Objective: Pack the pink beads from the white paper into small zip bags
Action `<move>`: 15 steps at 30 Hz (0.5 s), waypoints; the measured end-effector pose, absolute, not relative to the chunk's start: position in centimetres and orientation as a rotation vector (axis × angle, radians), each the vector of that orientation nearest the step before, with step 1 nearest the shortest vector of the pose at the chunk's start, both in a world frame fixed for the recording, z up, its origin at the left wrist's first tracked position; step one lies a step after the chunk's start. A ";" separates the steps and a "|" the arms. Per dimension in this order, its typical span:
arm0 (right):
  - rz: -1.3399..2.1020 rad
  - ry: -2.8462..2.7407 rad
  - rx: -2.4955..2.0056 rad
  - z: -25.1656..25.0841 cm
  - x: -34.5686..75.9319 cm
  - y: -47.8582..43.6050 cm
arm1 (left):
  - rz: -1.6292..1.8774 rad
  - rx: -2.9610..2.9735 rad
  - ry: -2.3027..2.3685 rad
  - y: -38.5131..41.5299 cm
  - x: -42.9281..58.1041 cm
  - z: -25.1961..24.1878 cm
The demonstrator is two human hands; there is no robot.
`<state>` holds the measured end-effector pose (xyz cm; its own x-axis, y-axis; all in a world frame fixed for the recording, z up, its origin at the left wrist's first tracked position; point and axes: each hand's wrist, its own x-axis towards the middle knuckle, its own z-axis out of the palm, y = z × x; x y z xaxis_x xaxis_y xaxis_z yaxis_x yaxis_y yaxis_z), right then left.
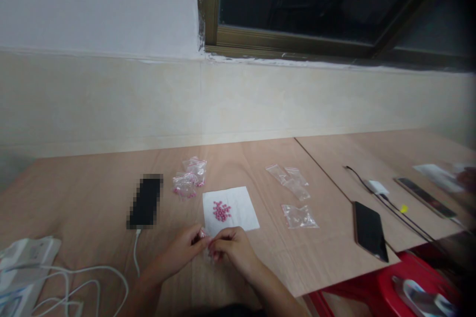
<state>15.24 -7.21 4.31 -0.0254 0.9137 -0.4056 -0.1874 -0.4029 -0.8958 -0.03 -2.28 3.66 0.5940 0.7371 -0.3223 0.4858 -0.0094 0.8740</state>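
My left hand and my right hand meet at the near edge of a white paper sheet. Both pinch a small clear zip bag, mostly covered by the fingers; its contents are hard to make out. Just beyond my hands, a cluster of small pink beads lies on the paper. To the left behind the sheet, a few clear bags hold some pink beads. On the right, flat clear bags overlap, with another clear bag nearer me.
A dark phone on a white cable lies at left, near a white power strip with tangled cords. At right are a black phone, a second phone, a charger and a red stool. Part of another person's hand shows far right.
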 end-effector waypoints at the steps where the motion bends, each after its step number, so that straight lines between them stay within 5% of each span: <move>1: 1.577 -0.813 -1.373 4.2 15.2 -7.2 | 0.250 1.638 1.025 -2.3 0.0 3.6; 15: 1.515 -0.882 -1.492 2.5 14.5 -8.5 | 0.150 1.377 0.960 -3.4 -0.1 3.3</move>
<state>14.52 -8.55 2.52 0.0330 0.9042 -0.4257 -0.0760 -0.4225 -0.9032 -0.13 -3.35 3.34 0.6298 0.6067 -0.4851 0.4304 0.2474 0.8681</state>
